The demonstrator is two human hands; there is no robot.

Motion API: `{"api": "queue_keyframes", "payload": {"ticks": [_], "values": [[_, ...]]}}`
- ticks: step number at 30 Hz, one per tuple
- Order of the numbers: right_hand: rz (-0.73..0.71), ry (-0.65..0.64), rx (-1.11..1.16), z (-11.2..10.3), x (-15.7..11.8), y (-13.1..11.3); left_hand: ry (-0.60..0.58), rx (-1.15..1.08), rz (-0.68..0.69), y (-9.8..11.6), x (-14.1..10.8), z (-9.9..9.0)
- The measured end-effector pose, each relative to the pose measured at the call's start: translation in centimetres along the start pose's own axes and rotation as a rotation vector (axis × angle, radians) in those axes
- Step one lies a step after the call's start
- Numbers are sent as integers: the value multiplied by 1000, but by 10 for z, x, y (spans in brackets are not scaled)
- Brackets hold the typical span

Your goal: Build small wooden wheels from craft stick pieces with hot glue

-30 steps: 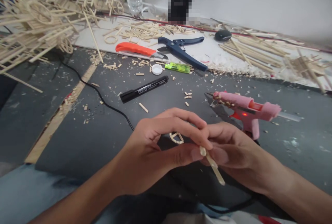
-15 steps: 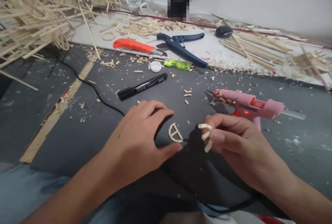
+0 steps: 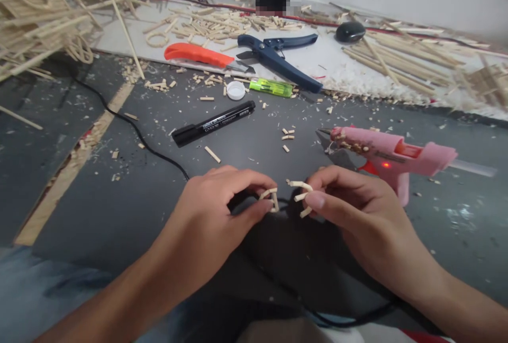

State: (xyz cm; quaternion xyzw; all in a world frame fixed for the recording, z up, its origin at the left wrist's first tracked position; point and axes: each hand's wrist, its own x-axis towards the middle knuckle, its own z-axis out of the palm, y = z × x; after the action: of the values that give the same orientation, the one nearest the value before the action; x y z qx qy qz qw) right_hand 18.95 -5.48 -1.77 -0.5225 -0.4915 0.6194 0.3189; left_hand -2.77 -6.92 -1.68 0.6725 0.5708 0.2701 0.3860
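Observation:
Between thumb and fingers, my left hand (image 3: 226,216) pinches a small half-round wooden frame (image 3: 274,200) made of short glued stick pieces. Opposite it, my right hand (image 3: 353,205) is closed on a curved wooden piece (image 3: 300,196) with three prongs pointing left. The two wooden parts face each other with a small gap between them. Fingertips cover part of each one. Just beyond my right hand is a pink glue gun (image 3: 397,150), its red light lit and a clear glue stick (image 3: 474,167) at its rear.
A black marker (image 3: 214,123), white cap (image 3: 236,90), green lighter (image 3: 271,87), orange utility knife (image 3: 198,55) and blue cutters (image 3: 280,62) lie beyond my hands. Wooden sticks (image 3: 43,20) pile up at left. A black cable (image 3: 138,134) crosses the dark table.
My left hand has picked up the half-round frame from the table. My right hand has brought its curved piece left, closer to it. The view has shifted slightly.

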Motion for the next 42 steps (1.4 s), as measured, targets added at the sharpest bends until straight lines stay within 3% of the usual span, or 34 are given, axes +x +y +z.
{"api": "queue_keyframes", "payload": {"ticks": [4,9,26,42], "values": [[-2,14,34,0,-1,4,92,-384,-228,3,-1,1],[7,5,89,0,0,5,52,-744,-357,8,2,2],[0,17,95,6,-1,-1,16,-775,-418,14,4,6],[-21,-5,93,8,-1,-2,15,-763,-367,11,2,4]]}}
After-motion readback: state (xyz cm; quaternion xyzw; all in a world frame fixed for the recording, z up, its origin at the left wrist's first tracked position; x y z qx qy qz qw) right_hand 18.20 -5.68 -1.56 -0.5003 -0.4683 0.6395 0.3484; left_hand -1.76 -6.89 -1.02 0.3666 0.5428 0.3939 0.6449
